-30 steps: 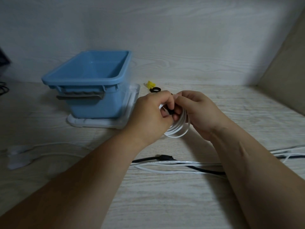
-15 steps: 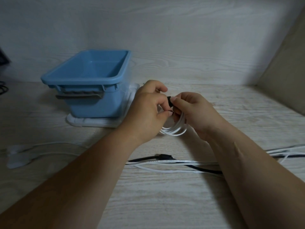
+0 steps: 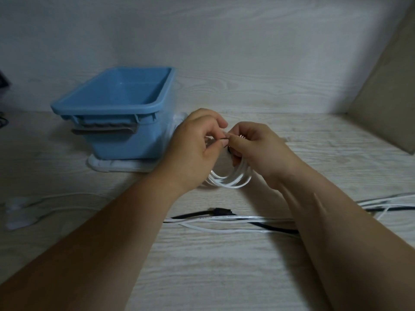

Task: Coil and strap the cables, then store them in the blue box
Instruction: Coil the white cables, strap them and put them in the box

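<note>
- Thumb and forefinger of the left hand (image 3: 193,149) pinch one end of a thin black strap (image 3: 225,138), and the other fingers are curled in above it.
- Facing it, the right hand (image 3: 260,153) pinches the same strap with its thumb and forefinger. The fingertips of the two hands almost touch.
- The lower fingers of the right hand curl round the top of the coiled white cable (image 3: 229,180), where a dark loop of strap shows against the palm.
- The coil hangs below and between the two hands. Its upper part is hidden by them and its lower arc is low over the table (image 3: 224,277). Whether the coil rests on the wood cannot be told.
- The blue box (image 3: 125,113) stands just left of the left hand and a little farther back. It is open at the top and apart from the coil.
- The box sits on a white lid (image 3: 121,165), whose edge runs behind the left hand.
- Nearer the person, loose white cables (image 3: 224,218) and a black cable (image 3: 195,214) lie across the table and pass under the right forearm.
- At the far left another white cable (image 3: 67,206) runs to a blurred white block (image 3: 19,218).
</note>
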